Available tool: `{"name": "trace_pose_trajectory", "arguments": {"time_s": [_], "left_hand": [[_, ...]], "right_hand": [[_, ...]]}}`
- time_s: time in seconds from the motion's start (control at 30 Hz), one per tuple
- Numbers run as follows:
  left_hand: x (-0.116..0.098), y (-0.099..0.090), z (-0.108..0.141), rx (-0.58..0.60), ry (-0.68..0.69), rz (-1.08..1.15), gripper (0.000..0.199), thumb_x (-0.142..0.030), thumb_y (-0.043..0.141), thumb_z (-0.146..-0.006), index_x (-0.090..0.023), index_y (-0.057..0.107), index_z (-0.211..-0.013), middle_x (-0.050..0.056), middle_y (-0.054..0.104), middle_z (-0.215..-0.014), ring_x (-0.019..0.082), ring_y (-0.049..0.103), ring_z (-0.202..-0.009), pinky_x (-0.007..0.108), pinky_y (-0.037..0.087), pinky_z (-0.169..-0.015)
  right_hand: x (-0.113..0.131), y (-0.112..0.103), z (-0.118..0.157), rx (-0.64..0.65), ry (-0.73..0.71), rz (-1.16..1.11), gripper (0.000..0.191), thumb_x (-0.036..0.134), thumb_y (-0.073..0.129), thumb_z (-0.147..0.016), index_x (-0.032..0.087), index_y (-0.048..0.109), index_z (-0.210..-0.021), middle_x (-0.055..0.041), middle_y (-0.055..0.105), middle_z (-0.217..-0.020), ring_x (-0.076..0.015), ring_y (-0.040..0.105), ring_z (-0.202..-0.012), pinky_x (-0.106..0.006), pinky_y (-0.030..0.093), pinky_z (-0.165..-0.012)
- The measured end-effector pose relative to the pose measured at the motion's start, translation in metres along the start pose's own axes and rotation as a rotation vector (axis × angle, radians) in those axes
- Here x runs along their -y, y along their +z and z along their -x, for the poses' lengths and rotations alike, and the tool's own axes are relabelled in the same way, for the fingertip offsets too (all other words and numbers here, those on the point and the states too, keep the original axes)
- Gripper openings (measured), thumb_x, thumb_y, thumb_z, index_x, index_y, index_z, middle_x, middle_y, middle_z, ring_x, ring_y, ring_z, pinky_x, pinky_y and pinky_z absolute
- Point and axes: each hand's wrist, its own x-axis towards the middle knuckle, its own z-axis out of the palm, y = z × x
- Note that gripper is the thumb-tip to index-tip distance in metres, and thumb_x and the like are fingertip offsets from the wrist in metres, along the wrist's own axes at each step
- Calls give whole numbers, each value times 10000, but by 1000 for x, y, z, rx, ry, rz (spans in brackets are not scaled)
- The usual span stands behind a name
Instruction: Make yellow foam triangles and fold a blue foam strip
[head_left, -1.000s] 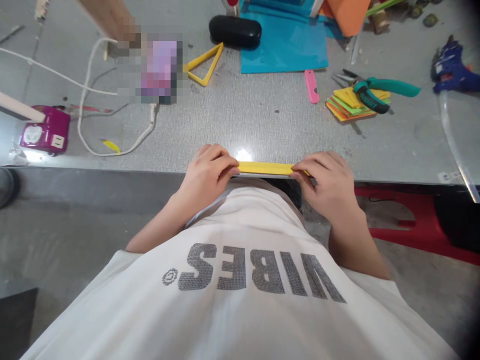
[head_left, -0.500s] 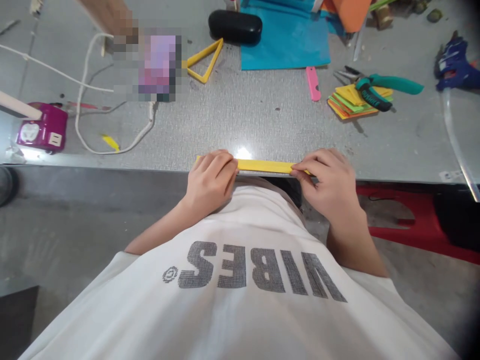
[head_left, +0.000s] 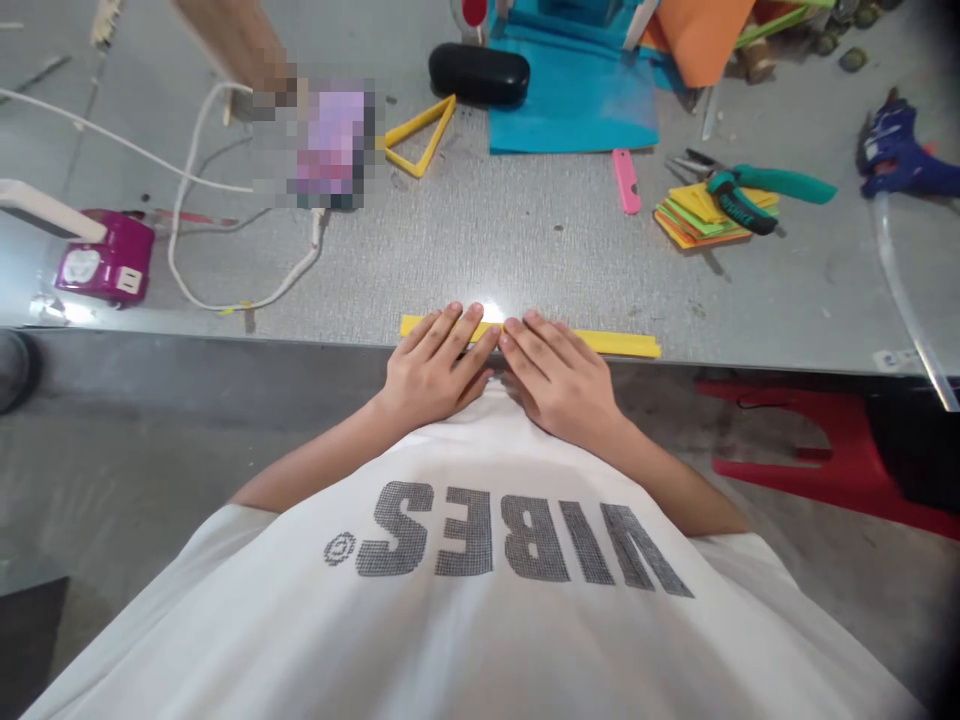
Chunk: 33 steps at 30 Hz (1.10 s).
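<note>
A long yellow strip (head_left: 622, 344) lies along the front edge of the grey table (head_left: 420, 260). My left hand (head_left: 439, 362) rests with its fingers spread over the strip's left part. Beside it, my right hand (head_left: 556, 372) lies with extended fingers across the strip's middle. The fingertips of both hands nearly meet. Both ends of the strip show beyond the hands, and its right end is uncovered.
Farther back are a yellow triangle frame (head_left: 418, 165), a black case (head_left: 478, 74), blue sheets (head_left: 577, 125), a pink cutter (head_left: 625, 181), pliers (head_left: 780, 184) on coloured paper, a glue gun (head_left: 904, 150), a phone (head_left: 330, 145) and a purple lamp (head_left: 124, 255).
My right hand has moved left from the strip's right end to beside my left hand, its pinch opened into flat fingers. My left hand's fingers have straightened. The view has shifted slightly.
</note>
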Motion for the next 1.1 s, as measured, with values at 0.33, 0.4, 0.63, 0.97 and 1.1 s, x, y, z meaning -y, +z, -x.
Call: {"name": "trace_pose_trajectory", "arguments": {"time_s": [0.33, 0.4, 0.63, 0.97, 1.1], "left_hand": [[4, -5, 4, 27, 3, -8, 642, -512, 673, -1122, -301, 577, -1722, 145, 563, -1780, 393, 554, -1657, 575, 437, -1406], [7, -6, 7, 1, 7, 4, 639, -482, 673, -1126, -280, 569, -1724, 153, 593, -1758, 383, 574, -1644, 571, 444, -1406], [19, -19, 9, -146, -44, 83, 337, -296, 644, -1141, -245, 781, -1445, 125, 821, -1463, 316, 787, -1398, 517, 618, -1272], [31, -36, 3, -233, -198, 48, 189, -370, 766, -1030, -298, 827, -866, 47, 697, -747, 266, 693, -850, 486, 627, -855], [31, -50, -10, -124, -358, 146, 239, -359, 741, -1037, -277, 798, -820, 55, 708, -780, 283, 676, -913, 515, 533, -917]], "right_hand": [[-46, 0, 60, -35, 73, 117, 583, 429, 694, -1118, 240, 652, -1668, -112, 689, -1660, -356, 670, -1558, -508, 523, -1316], [-55, -8, 78, -78, 118, 177, 574, 478, 689, -1112, 216, 691, -1624, -134, 721, -1623, -376, 693, -1526, -523, 539, -1292], [-60, -20, 86, -172, 214, 210, 345, 354, 651, -1129, 196, 829, -1378, -159, 836, -1401, -349, 783, -1339, -486, 618, -1103], [-69, -52, 65, -167, 284, 146, 157, 337, 754, -1075, 280, 867, -983, -62, 775, -905, -240, 649, -858, -428, 462, -786], [-75, -59, 54, -119, 327, 38, 227, 337, 721, -1080, 257, 820, -892, -49, 707, -820, -228, 617, -803, -429, 460, -795]]}}
